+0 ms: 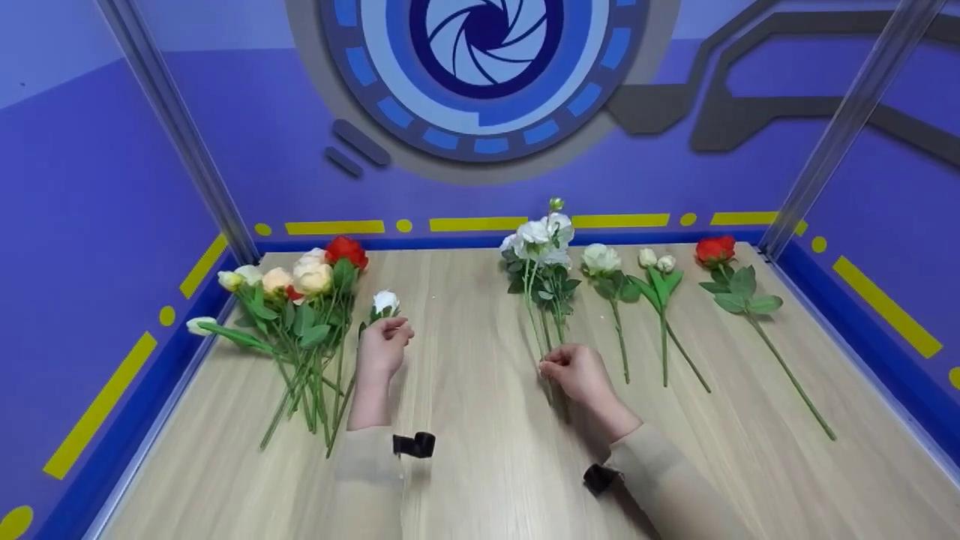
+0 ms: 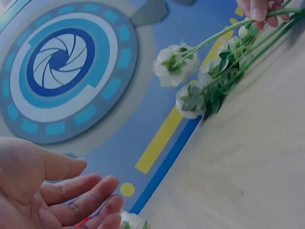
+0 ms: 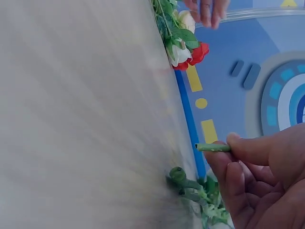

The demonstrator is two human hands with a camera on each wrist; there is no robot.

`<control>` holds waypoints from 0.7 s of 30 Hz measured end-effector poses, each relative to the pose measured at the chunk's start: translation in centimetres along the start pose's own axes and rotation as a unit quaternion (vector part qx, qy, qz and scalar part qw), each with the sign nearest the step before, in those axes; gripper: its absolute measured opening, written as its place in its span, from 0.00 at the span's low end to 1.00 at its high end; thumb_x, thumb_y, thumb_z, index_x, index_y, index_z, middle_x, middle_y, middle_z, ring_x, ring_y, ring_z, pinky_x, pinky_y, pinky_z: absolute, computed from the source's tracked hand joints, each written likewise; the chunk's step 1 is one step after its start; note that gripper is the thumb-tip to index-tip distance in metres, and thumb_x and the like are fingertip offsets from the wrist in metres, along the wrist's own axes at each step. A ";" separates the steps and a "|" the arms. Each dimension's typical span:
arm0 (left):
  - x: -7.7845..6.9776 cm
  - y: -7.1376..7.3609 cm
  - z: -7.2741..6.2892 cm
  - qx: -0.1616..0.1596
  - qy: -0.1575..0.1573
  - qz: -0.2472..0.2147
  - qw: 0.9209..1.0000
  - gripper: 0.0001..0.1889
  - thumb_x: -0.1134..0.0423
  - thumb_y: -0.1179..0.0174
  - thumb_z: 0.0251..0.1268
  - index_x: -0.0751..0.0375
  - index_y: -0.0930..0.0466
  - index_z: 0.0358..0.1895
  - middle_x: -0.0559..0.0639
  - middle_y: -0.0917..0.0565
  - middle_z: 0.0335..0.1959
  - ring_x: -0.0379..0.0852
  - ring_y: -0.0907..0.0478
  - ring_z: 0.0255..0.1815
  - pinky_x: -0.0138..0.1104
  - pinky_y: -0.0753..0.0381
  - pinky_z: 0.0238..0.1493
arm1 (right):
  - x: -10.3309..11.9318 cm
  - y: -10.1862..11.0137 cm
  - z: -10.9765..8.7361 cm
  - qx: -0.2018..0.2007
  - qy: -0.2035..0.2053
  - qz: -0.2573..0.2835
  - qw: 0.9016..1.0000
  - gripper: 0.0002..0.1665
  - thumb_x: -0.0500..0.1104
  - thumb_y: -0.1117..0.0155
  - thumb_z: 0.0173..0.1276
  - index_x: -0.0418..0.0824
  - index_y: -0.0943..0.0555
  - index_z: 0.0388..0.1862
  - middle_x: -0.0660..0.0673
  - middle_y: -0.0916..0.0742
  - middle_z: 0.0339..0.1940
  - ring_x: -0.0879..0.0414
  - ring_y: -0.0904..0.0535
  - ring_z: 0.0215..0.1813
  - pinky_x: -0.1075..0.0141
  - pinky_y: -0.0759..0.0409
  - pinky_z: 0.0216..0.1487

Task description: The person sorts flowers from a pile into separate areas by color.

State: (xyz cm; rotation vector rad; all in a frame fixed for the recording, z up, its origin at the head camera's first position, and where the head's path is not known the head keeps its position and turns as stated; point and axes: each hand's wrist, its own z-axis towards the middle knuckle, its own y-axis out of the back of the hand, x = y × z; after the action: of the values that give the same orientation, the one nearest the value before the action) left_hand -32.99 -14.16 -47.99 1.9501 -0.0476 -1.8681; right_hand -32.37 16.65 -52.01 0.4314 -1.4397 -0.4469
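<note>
My right hand (image 1: 583, 373) pinches the green stem (image 3: 214, 147) of a white flower (image 2: 174, 67) between thumb and fingers. Its cut end sticks out past the fingertips, and the bloom is raised over the other white flowers (image 2: 209, 86) lying on the table. My left hand (image 1: 382, 346) hovers with loosely bent fingers, palm bare in the left wrist view, just in front of a white rose (image 1: 385, 301). That rose lies at the right side of a spread bunch of cream, peach and red flowers (image 1: 311, 277).
Right of the white flowers lie a pale rose (image 1: 601, 259), a white tulip stem (image 1: 663, 289) with two buds, and a red rose (image 1: 716, 250). Blue printed walls (image 1: 450, 195) border the wooden table (image 1: 465, 465) at the back and sides.
</note>
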 end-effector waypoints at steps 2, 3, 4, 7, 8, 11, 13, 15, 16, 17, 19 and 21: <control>0.4 0.5 0.1 -0.011 0.005 0.027 1.000 0.16 0.65 0.45 0.77 0.72 0.20 0.58 0.66 0.13 0.49 0.60 0.17 0.53 0.42 0.18 0.51 | -0.2 0.1 0.0 0.002 -0.007 -0.012 1.000 0.04 0.34 0.29 0.66 0.35 0.12 0.30 0.46 0.12 0.22 0.63 0.24 0.23 0.71 0.27 0.26; 0.6 0.7 0.1 -0.018 0.009 0.045 0.999 0.16 0.64 0.45 0.77 0.72 0.20 0.58 0.66 0.14 0.50 0.60 0.17 0.53 0.45 0.19 0.53 | -0.2 0.1 0.1 0.002 -0.011 -0.015 1.000 0.04 0.34 0.29 0.67 0.35 0.12 0.31 0.46 0.12 0.22 0.63 0.24 0.22 0.71 0.27 0.25; 0.7 0.9 0.2 -0.025 0.014 0.064 0.998 0.16 0.63 0.45 0.78 0.71 0.20 0.59 0.67 0.15 0.51 0.61 0.18 0.54 0.47 0.20 0.55 | -0.3 0.1 0.1 0.005 -0.016 -0.017 1.000 0.04 0.34 0.29 0.67 0.35 0.12 0.31 0.46 0.12 0.22 0.62 0.23 0.22 0.71 0.26 0.25; 1.1 1.6 0.1 -0.050 0.024 0.132 0.990 0.17 0.61 0.45 0.77 0.70 0.20 0.59 0.68 0.16 0.55 0.65 0.19 0.57 0.53 0.22 0.59 | -0.3 0.1 0.1 0.013 -0.034 -0.017 0.999 0.04 0.34 0.29 0.66 0.35 0.12 0.31 0.45 0.12 0.23 0.61 0.21 0.22 0.70 0.24 0.26; 1.1 1.8 0.0 -0.057 0.029 0.155 0.986 0.17 0.61 0.44 0.77 0.70 0.20 0.59 0.69 0.17 0.56 0.66 0.20 0.59 0.54 0.23 0.61 | -0.3 0.0 0.1 0.016 -0.038 -0.018 0.999 0.04 0.34 0.29 0.66 0.35 0.12 0.31 0.45 0.12 0.23 0.61 0.21 0.22 0.70 0.23 0.26; 1.4 2.3 -0.1 -0.069 0.046 0.217 0.973 0.18 0.60 0.42 0.76 0.69 0.21 0.59 0.71 0.18 0.59 0.71 0.24 0.63 0.59 0.26 0.64 | -0.3 -0.1 0.0 0.025 -0.047 -0.016 0.998 0.04 0.34 0.28 0.65 0.35 0.11 0.31 0.46 0.11 0.23 0.61 0.19 0.23 0.69 0.21 0.27; 1.7 2.6 -0.2 -0.062 0.059 0.248 0.965 0.20 0.59 0.41 0.75 0.69 0.22 0.62 0.73 0.21 0.61 0.74 0.27 0.66 0.61 0.28 0.67 | -0.4 -0.2 0.1 0.027 -0.048 -0.017 0.998 0.04 0.34 0.28 0.65 0.35 0.11 0.30 0.47 0.12 0.23 0.61 0.19 0.23 0.69 0.21 0.27; 1.9 2.8 -0.2 -0.054 0.066 0.273 0.958 0.22 0.59 0.40 0.75 0.71 0.23 0.63 0.76 0.22 0.63 0.76 0.29 0.68 0.62 0.29 0.68 | -0.4 -0.2 0.1 0.028 -0.045 -0.019 0.998 0.04 0.34 0.28 0.65 0.35 0.11 0.29 0.47 0.12 0.21 0.61 0.19 0.22 0.70 0.21 0.26; 2.0 2.9 -0.2 -0.048 0.071 0.282 0.955 0.22 0.59 0.40 0.74 0.72 0.23 0.62 0.77 0.23 0.63 0.76 0.29 0.68 0.63 0.29 0.68 | -0.4 -0.2 0.1 0.027 -0.043 -0.021 0.998 0.05 0.34 0.28 0.64 0.35 0.11 0.28 0.48 0.12 0.20 0.61 0.20 0.22 0.70 0.21 0.26; 2.2 3.0 -0.3 -0.042 0.075 0.292 0.953 0.21 0.61 0.41 0.74 0.74 0.23 0.61 0.78 0.23 0.63 0.77 0.29 0.68 0.63 0.28 0.67 | -0.5 -0.3 0.1 0.027 -0.041 -0.021 0.999 0.05 0.34 0.28 0.64 0.36 0.11 0.27 0.48 0.13 0.19 0.61 0.20 0.21 0.70 0.22 0.25; 2.3 3.2 -0.3 -0.032 0.085 0.304 0.948 0.19 0.64 0.44 0.74 0.75 0.21 0.59 0.78 0.23 0.62 0.76 0.28 0.67 0.63 0.25 0.65 | -0.5 -0.2 0.1 0.030 -0.038 -0.024 0.999 0.06 0.34 0.28 0.63 0.37 0.11 0.26 0.49 0.14 0.18 0.61 0.21 0.19 0.71 0.23 0.23; 2.5 3.3 -0.3 -0.022 0.097 0.310 0.945 0.16 0.67 0.49 0.74 0.76 0.20 0.55 0.77 0.21 0.60 0.74 0.25 0.64 0.62 0.23 0.61 | -0.5 -0.2 0.1 0.033 -0.034 -0.029 0.998 0.07 0.35 0.28 0.63 0.38 0.12 0.24 0.49 0.15 0.16 0.61 0.22 0.17 0.71 0.24 0.21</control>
State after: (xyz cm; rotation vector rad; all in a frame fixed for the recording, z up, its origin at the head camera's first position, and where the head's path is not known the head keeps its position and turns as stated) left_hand -31.55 -17.83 -49.27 1.7979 -0.4956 -1.2506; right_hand -32.49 16.74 -52.54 0.5165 -1.5145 -0.4658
